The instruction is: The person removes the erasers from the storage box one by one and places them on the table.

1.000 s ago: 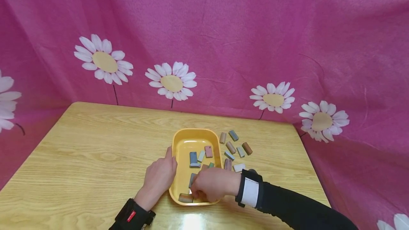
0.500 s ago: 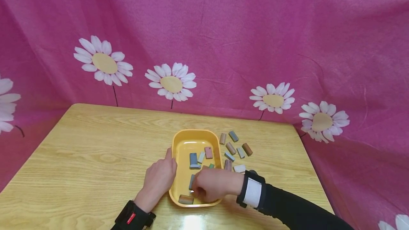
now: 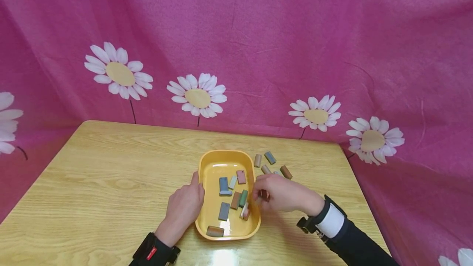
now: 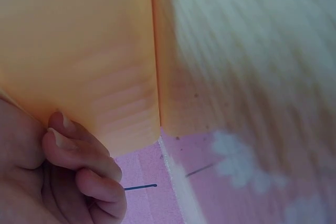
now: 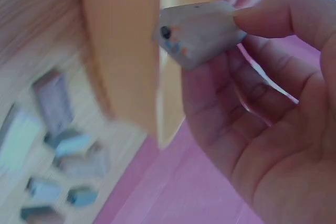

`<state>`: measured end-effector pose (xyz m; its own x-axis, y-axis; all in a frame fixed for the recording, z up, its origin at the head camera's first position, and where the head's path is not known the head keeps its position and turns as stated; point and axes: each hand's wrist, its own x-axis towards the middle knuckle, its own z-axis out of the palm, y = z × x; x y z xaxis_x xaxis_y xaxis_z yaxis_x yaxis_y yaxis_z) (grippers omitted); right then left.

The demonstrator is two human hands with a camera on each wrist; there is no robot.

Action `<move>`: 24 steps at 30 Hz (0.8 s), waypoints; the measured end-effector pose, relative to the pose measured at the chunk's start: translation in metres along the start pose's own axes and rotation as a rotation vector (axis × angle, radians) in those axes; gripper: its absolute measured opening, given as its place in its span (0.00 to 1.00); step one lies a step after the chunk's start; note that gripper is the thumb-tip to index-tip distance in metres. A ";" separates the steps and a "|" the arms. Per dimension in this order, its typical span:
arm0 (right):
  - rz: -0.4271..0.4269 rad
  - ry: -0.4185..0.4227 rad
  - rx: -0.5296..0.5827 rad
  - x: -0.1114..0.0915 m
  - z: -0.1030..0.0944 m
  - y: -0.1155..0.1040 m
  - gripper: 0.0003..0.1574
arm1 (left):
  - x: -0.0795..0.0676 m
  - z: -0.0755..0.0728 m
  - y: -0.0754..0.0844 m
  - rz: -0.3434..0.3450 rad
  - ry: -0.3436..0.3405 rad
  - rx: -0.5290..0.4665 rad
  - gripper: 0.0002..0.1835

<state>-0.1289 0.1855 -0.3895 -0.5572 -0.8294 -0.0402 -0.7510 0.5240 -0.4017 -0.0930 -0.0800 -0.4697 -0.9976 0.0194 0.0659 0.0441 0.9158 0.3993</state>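
Note:
On the left side of the yellow tray (image 3: 201, 216), my left hand (image 3: 184, 205) grips its edge; the left wrist view shows curled fingers (image 4: 79, 156) against the outer wall. My right hand (image 3: 282, 194) is just beyond the tray's right rim. Between thumb and fingers it pinches a small greyish block (image 5: 202, 32) with a black dot and faint orange and blue marks on one end. Inside the tray lie several small blocks, among them a grey one (image 3: 223, 211), a green one (image 3: 243, 198), a red one (image 3: 241, 177) and a brown one (image 3: 215, 231).
Right of the tray, several loose blocks lie on the wooden table (image 3: 129, 175), including a dark grey one (image 3: 270, 157) and a brown one (image 3: 285, 172). My right hand covers some of them in the head view. A pink flowered cloth (image 3: 251, 52) hangs behind the table.
My right hand has lifted out of the tray's lower right and moved right and up past the rim, uncovering blocks in the tray. The left hand stays at the tray's left side.

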 end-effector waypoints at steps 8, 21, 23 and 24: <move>0.156 -0.084 -0.084 -0.029 0.034 0.030 0.10 | 0.000 0.000 0.000 -0.009 -0.012 -0.008 0.27; 0.196 -0.088 -0.145 -0.029 0.029 0.031 0.06 | 0.001 0.001 0.000 -0.010 -0.018 -0.007 0.27; 0.178 -0.045 -0.168 -0.021 0.017 0.026 0.06 | 0.002 0.001 0.000 -0.011 -0.019 -0.005 0.27; 0.175 -0.030 -0.182 -0.016 0.011 0.023 0.07 | 0.002 0.001 0.000 -0.010 -0.017 -0.006 0.27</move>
<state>-0.1333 0.2082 -0.4082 -0.6755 -0.7271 -0.1227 -0.6971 0.6839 -0.2153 -0.0950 -0.0797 -0.4704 -0.9988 0.0174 0.0465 0.0348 0.9136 0.4052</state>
